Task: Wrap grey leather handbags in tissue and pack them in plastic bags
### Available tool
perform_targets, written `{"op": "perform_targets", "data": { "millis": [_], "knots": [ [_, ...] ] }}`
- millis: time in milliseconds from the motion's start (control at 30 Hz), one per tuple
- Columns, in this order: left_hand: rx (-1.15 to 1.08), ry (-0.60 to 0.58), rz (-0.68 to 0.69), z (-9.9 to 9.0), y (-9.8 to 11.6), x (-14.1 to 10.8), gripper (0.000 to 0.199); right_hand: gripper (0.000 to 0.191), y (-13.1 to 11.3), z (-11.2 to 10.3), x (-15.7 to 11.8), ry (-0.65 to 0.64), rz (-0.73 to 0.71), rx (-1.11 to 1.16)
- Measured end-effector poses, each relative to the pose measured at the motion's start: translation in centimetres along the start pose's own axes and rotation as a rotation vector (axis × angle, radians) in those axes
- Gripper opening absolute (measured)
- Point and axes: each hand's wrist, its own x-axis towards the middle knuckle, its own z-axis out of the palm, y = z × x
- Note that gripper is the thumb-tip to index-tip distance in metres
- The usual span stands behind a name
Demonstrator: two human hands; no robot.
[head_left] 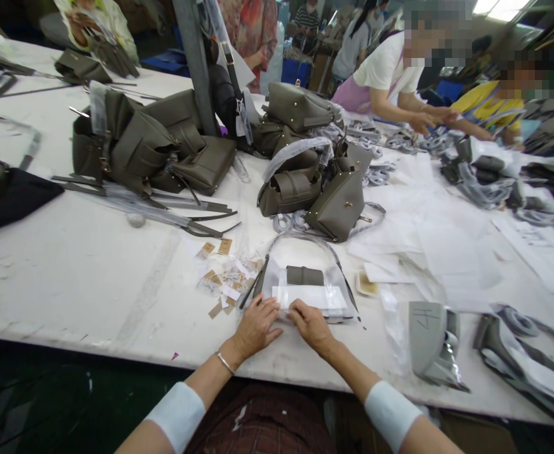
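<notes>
Your handbag (305,275) lies on the tabletop (78,271), seemingly mostly covered in clear plastic, near edge perhaps left; your left hand (254,325) spreads its fingers, your right hand (312,325) curls (grip unclear).

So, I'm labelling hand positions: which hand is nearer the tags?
Left. The left hand is just right of the tags, at the near edge of the wrapped bag; the right hand is farther right, along that edge.

left arm (213,381) and right arm (353,367) extend forward, converging; left hand (257,323) palm down, thumb (274,335) apart; right hand (312,323) just beside it, fingers (298,309) bent.
</notes>
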Motion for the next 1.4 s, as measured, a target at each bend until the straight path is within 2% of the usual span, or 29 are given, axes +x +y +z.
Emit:
{"op": "perform_targets", "data": {
  "millis": [133, 233, 467, 600, 733, 833, 933, 1067, 1233, 1300, 1400],
  "knots": [
    [0.019, 0.101, -0.206, 0.6, 0.8, 1.1, 0.009, 0.015, -1.0, -0.6, 1.8, 0.036, -0.087, -0.222],
    [0.04, 0.176, -0.327, 1.2, 1.3, 2.0, 0.015, 0.015, -1.6, -1.0, 3.0, 0.043, -0.145, -0.393],
    [0.12, 0.194, -0.446, 1.7, 1.8, 3.1, 0.018, 0.013, -0.7, -1.2, 5.6, -0.12, 0.07, -0.276],
    [0.209, 0.188, -0.485, 2.0, 2.0, 3.7, 0.019, 0.013, -0.2, -0.6, 6.1, -0.146, 0.082, -0.334],
    [0.295, 0.198, -0.463, 1.8, 2.4, 3.8, 0.012, 0.015, -0.1, -0.5, 6.2, -0.164, 0.083, -0.405],
    [0.306, 0.212, -0.312, 1.5, 3.1, 2.9, 0.012, 0.016, 0.0, -0.4, 6.3, -0.171, 0.076, -0.422],
    [0.3, 0.138, -0.175, 1.8, 4.0, 1.6, 0.02, 0.014, 0.4, -0.1, 6.2, -0.169, 0.034, -0.424],
    [0.309, 0.05, -0.231, 2.6, 4.6, 0.9, 0.031, 0.013, 1.1, 0.2, 6.4, -0.143, -0.029, -0.412],
    [0.327, 0.054, -0.245, 2.9, 4.9, 1.0, 0.037, 0.02, 1.6, -1.4, 7.1, 0.015, 0.018, -0.393],
    [0.323, 0.062, -0.251, 2.9, 5.1, 1.0, 0.038, 0.024, 1.6, -2.1, 6.6, 0.054, -0.058, -0.353],
    [0.318, 0.071, -0.272, 2.9, 5.3, 1.0, 0.04, 0.026, 1.7, -2.5, 5.1, -0.093, -0.371, -0.318]
  ]
}}
